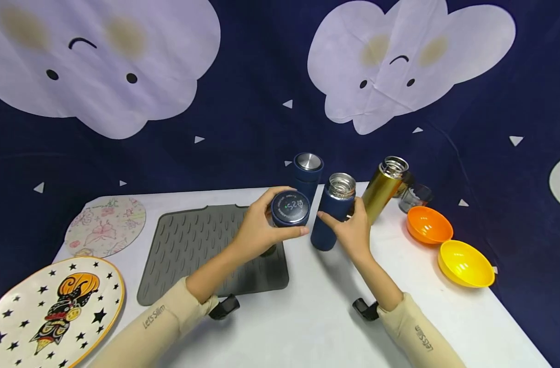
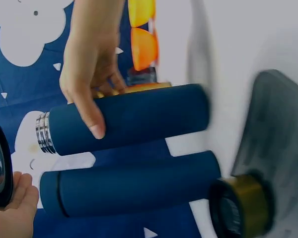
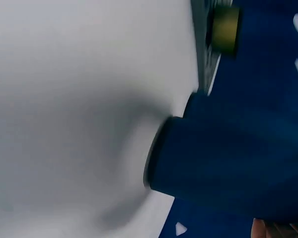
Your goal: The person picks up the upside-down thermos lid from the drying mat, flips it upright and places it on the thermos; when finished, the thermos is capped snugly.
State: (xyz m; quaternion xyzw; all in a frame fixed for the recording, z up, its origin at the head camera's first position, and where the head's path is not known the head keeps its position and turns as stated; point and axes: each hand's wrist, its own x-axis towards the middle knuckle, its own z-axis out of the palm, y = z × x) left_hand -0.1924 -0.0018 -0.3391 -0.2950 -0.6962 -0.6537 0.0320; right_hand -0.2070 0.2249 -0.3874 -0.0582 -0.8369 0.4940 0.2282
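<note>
My left hand [image 1: 256,227] holds a round dark blue bottle lid [image 1: 290,208] by its sides, its lit number display facing the head camera. In the left wrist view, the lid's underside shows at the left edge. With my right hand [image 1: 356,231] I grip a dark blue thermos bottle [image 1: 325,225] round its upper body. It has no lid on, so its steel threaded neck [image 2: 43,133] is bare. Behind the two hands stands a second blue thermos [image 1: 307,174], capped with a silver-topped lid. An uncapped gold thermos [image 1: 376,194] is just right of my right hand.
A grey ribbed mat [image 1: 192,245] lies under my left forearm, with a gold-sided cap [image 2: 252,204] on it. Orange [image 1: 429,225] and yellow bowls [image 1: 466,264] sit at the right beside a glass cup [image 1: 413,198]. At left are a star-patterned plate [image 1: 89,317] and a round floral mat [image 1: 105,227].
</note>
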